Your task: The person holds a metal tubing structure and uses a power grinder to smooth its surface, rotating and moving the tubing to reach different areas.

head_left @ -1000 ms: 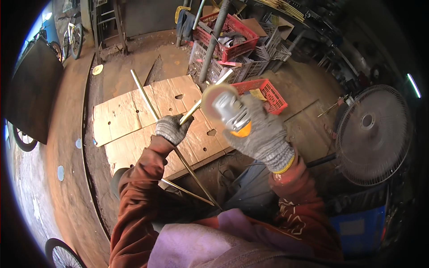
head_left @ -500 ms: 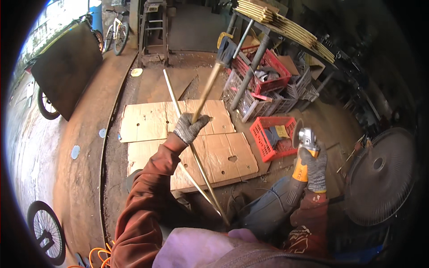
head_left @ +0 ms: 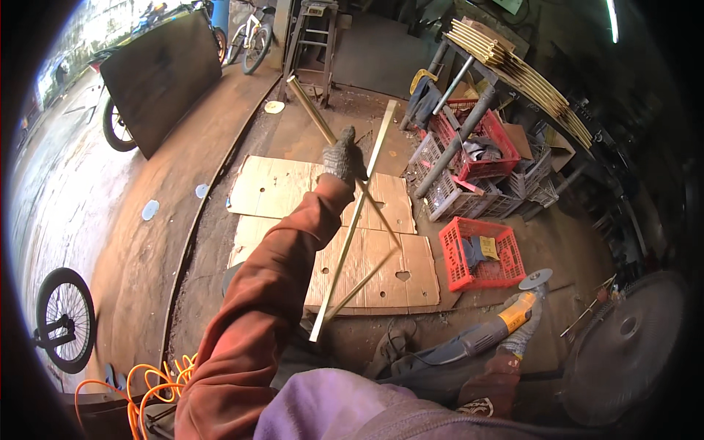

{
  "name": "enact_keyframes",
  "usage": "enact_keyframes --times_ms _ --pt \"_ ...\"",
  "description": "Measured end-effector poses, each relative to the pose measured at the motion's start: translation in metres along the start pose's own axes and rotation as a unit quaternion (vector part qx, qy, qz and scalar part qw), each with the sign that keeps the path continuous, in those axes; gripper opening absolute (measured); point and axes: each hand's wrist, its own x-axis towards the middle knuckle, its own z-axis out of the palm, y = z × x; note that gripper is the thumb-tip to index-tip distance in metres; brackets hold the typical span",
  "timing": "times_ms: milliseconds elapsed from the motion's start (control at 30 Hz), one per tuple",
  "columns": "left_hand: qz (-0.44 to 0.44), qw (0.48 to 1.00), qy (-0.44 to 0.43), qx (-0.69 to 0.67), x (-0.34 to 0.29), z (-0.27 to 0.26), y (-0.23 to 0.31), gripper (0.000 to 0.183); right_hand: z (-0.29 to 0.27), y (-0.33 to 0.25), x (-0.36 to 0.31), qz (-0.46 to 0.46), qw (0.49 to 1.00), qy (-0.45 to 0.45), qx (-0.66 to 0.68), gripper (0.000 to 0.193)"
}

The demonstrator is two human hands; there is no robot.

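Here, the left hand (head_left: 341,158), gloved and stretched forward, is closing around a brass-coloured metal frame (head_left: 357,220) of long thin bars, lifting it at an angle above the cardboard sheets (head_left: 279,187) on the floor. The bars are looking stiff and fairly light but awkwardly long, so gripping near the joint where they cross seems steadiest; the ends would likely be swinging otherwise. Further right, a red crate (head_left: 484,257) is sitting on the ground. The right hand (head_left: 524,330) is gripping an angle grinder (head_left: 506,319), held low.

Yellow tag (head_left: 489,248) (small) in red crate (head_left: 449,257)
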Motion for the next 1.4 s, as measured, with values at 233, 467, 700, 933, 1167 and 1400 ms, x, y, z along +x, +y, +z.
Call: enact_keyframes --times_ms 233,467,700,933,1167,1400 --pt "-0.188 0.951 -0.216 -0.118 -0.046 0.04 0.009 0.061 0.016 0.003 -0.001 -0.003 0.995 0.085 0.053 0.056" --pt "-0.284 0.843 -0.443 -0.111 -0.071 0.108 -0.016 0.061 -0.069 0.02 0.026 -0.025 0.972 0.095 0.215 0.045" --pt "-0.253 0.858 -0.446 -0.026 -0.121 0.118 -0.023 0.057 -0.101 0.032 0.039 -0.066 0.962 0.183 0.19 0.052" --pt "-0.276 0.864 -0.418 0.049 -0.132 0.077 -0.026 0.054 -0.103 0.026 0.03 -0.08 0.965 0.207 0.138 0.052" --pt "-0.273 0.892 -0.354 0.076 -0.124 0.04 -0.024 0.053 -0.077 0.017 0.026 -0.077 0.968 0.222 0.083 0.052" --pt "-0.308 0.869 -0.387 0.015 -0.111 0.003 -0.023 0.056 -0.089 0.022 0.029 -0.069 0.982 0.171 0.043 0.051"
